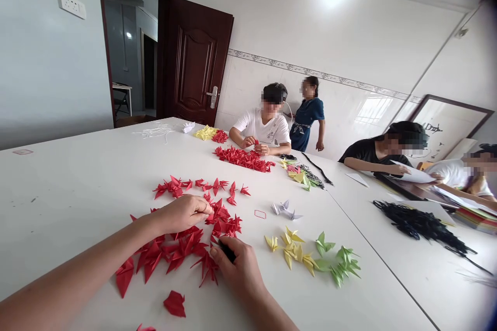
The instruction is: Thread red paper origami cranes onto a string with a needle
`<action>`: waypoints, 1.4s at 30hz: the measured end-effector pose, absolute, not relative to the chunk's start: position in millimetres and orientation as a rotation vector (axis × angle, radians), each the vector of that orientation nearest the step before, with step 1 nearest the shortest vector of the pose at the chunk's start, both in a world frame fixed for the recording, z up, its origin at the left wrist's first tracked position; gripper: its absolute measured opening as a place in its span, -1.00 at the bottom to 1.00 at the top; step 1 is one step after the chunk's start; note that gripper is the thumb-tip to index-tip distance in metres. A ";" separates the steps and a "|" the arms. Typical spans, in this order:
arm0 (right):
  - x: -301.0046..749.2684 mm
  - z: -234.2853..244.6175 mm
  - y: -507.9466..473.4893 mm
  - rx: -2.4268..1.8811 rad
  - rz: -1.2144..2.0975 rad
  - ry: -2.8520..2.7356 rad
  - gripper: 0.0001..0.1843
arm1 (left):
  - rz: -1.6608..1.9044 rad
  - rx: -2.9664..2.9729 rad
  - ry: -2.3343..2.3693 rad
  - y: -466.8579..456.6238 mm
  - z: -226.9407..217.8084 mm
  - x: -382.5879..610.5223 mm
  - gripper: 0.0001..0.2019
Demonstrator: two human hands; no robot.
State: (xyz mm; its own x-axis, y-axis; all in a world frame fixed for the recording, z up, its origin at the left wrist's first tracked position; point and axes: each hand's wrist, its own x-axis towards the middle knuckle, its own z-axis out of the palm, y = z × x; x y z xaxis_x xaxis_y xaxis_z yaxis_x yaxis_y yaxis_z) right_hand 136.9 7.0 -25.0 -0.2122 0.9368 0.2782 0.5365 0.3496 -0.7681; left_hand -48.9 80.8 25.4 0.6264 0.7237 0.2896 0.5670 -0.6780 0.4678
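My left hand rests over the red origami cranes, its curled fingertips pinching one crane near the top of the heap. My right hand lies at the heap's right side, gripping a short black cord whose far end is hidden. Loose red cranes spread out around both hands, and a single one lies nearer me. To the right of my right hand sit yellow origami cranes and green origami cranes.
A white table runs ahead, with pale cranes and a red row before a seated person. Another seated person handles white paper. A black cord bundle lies right.
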 end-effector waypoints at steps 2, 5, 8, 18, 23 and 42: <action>137.1 -26.2 7.5 -1.286 0.685 -1.871 -0.78 | 0.627 2.491 1.033 80.6 24.9 -48.9 -0.74; 137.3 -27.9 8.1 -1.278 0.679 -1.874 -0.79 | 0.616 2.478 1.033 79.8 25.5 -48.8 -0.74; 137.2 -28.4 8.4 -1.270 0.684 -1.873 -0.79 | 0.610 2.466 1.031 79.0 27.0 -48.4 -0.74; 136.0 -27.1 8.9 -1.301 0.677 -1.860 -0.82 | 0.620 2.444 1.021 78.6 26.6 -47.1 -0.75; 135.8 -28.1 9.0 -1.294 0.667 -1.862 -0.82 | 0.613 2.446 1.014 75.4 28.9 -45.9 -0.76; 137.6 -33.5 8.5 -1.260 0.658 -1.800 -0.73 | 0.908 2.435 1.066 73.5 27.2 -38.8 -0.82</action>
State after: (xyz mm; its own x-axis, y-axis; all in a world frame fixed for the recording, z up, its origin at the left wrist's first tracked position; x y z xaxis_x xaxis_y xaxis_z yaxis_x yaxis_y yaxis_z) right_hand 137.6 8.5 -33.5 -0.1601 0.9316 0.3263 0.5015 0.3615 -0.7860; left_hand -38.8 73.5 27.2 0.5164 0.7457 0.4211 0.5346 -0.6648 0.5217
